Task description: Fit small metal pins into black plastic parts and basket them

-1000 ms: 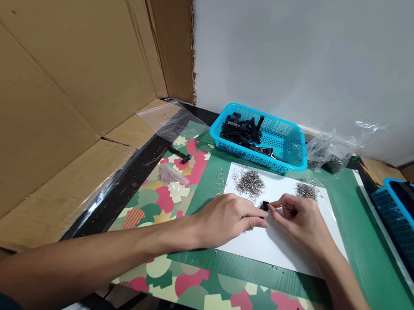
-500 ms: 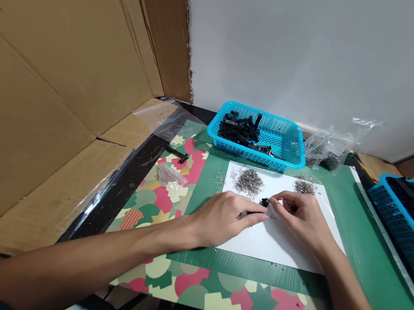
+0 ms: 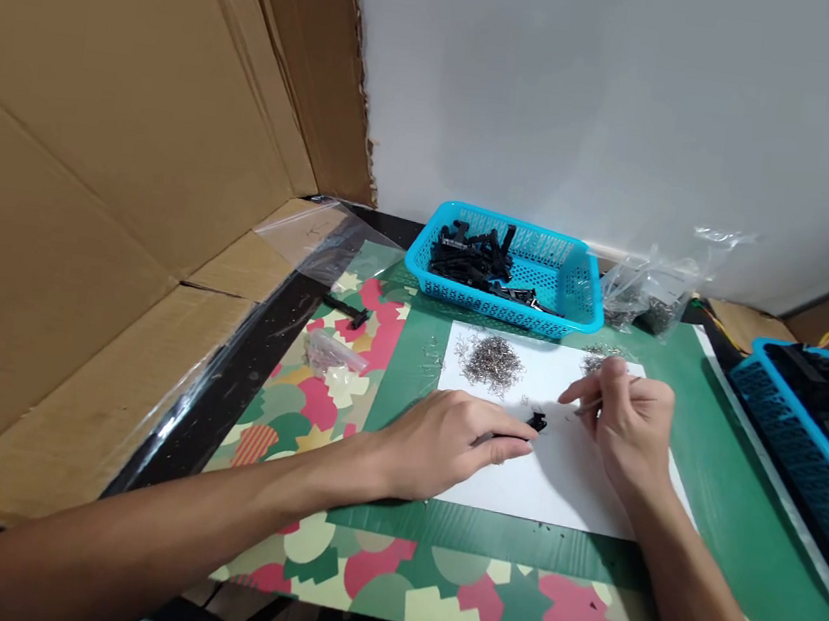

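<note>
My left hand (image 3: 454,446) rests over the white sheet of paper (image 3: 558,494), its thumb and fingers closed on a small black plastic part (image 3: 538,422). One end of that part sticks out past the fingertips; the hand covers the rest. To its right, my right hand (image 3: 623,422) is lifted a little off the paper, fingers curled and thumb up. Whatever it may pinch is too small to make out. A pile of tiny metal pieces (image 3: 493,362) lies on the paper beyond my left hand. Another small metal pile (image 3: 601,361) is partly hidden behind my right hand.
A blue basket (image 3: 501,313) with black plastic parts stands at the back, clear plastic bags (image 3: 647,297) beside it. Another blue basket (image 3: 805,449) is at the right. A loose black part (image 3: 346,311) and a small bag (image 3: 334,353) lie left. Cardboard (image 3: 100,161) walls the left side.
My right hand has drawn away from the black part, rightward and up, turning so its thumb points up. My left hand keeps its hold, and more of the part's end now shows.
</note>
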Action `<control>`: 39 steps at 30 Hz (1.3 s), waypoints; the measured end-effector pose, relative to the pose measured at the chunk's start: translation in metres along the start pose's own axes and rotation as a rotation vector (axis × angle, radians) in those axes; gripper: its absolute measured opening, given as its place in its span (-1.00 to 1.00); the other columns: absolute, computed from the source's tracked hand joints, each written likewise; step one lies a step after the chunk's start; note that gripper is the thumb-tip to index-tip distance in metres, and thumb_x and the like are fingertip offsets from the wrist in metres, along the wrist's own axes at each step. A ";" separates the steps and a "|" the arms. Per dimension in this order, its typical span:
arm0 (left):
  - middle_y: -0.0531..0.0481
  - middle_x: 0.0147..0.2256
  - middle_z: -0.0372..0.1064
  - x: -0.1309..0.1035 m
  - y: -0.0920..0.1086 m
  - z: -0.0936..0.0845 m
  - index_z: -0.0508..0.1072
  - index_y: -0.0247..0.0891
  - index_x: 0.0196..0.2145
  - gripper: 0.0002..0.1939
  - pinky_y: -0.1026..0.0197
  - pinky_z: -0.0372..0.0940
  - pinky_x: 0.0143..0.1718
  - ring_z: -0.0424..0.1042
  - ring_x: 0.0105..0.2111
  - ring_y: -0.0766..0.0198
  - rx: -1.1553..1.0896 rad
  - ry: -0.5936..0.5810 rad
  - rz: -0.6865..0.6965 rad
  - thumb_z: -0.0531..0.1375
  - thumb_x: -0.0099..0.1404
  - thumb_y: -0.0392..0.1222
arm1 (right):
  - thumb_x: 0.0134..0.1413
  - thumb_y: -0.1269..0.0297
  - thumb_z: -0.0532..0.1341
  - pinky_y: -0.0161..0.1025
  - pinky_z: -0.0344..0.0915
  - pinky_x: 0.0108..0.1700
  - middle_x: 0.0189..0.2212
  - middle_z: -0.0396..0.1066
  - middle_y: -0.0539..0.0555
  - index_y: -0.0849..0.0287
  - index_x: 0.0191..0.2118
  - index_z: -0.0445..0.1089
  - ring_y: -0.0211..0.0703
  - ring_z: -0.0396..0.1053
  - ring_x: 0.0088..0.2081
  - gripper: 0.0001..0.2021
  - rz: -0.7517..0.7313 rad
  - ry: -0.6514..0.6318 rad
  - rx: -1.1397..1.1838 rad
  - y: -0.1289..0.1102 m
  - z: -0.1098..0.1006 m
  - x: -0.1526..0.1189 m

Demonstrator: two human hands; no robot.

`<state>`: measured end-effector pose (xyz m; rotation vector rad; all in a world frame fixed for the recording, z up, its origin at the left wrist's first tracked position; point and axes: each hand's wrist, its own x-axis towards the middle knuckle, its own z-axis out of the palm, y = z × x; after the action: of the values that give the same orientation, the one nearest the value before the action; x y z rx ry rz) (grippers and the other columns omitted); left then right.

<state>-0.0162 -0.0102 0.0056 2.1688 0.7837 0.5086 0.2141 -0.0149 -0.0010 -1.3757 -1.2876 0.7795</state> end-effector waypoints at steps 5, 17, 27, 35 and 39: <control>-0.02 -0.02 0.67 0.000 -0.001 -0.001 0.64 -0.18 0.11 -0.70 0.23 0.37 -0.18 0.65 -0.14 0.16 0.021 -0.010 0.014 0.20 0.56 -0.09 | 0.31 -0.37 0.10 -0.27 -0.01 -0.62 -0.83 0.16 0.02 0.14 -0.77 0.33 -0.30 0.11 -0.74 -0.21 -0.038 -0.030 -0.037 0.005 0.012 0.003; -0.02 -0.10 0.70 0.003 -0.006 0.001 0.63 -0.17 0.13 -0.68 0.25 0.38 -0.22 0.65 -0.21 0.20 0.025 -0.019 0.007 0.19 0.57 -0.08 | 0.42 -0.29 -0.02 -0.24 0.14 -0.49 -0.81 0.18 0.00 0.09 -0.77 0.20 -0.27 0.16 -0.70 -0.21 -0.132 -0.074 -0.263 0.008 0.019 0.004; -0.06 -0.28 0.71 0.003 -0.006 0.002 0.66 -0.23 0.09 -0.69 0.23 0.40 -0.24 0.68 -0.27 0.16 -0.041 0.004 -0.056 0.26 0.51 -0.09 | 0.46 -0.20 -0.02 -0.22 0.19 -0.42 -0.80 0.21 0.01 0.08 -0.78 0.18 -0.26 0.20 -0.70 -0.23 -0.153 -0.072 -0.305 0.004 0.028 0.003; -0.03 -0.33 0.64 0.003 -0.004 -0.007 0.64 -0.21 0.10 -0.63 0.26 0.35 -0.32 0.56 -0.35 0.24 -0.137 0.072 -0.137 0.17 0.55 0.00 | 0.41 -0.34 -0.03 -0.26 0.06 -0.58 -0.82 0.15 -0.04 0.17 -0.58 0.47 -0.26 0.11 -0.73 -0.23 -0.004 -0.011 0.039 0.015 0.017 0.006; -0.04 -0.23 0.52 0.002 -0.009 -0.006 0.46 -0.21 0.28 -0.48 0.30 0.28 -0.43 0.40 -0.46 0.34 -0.238 0.208 -0.208 0.22 0.49 0.08 | 0.44 -0.28 -0.02 -0.27 0.24 -0.46 -0.56 0.45 0.09 0.19 -0.45 0.55 -0.19 0.34 -0.53 -0.28 -0.085 -0.029 0.121 0.016 0.006 0.010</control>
<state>-0.0213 -0.0007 0.0031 1.8121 0.9956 0.6893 0.2147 -0.0014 -0.0157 -1.2096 -1.2925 0.8080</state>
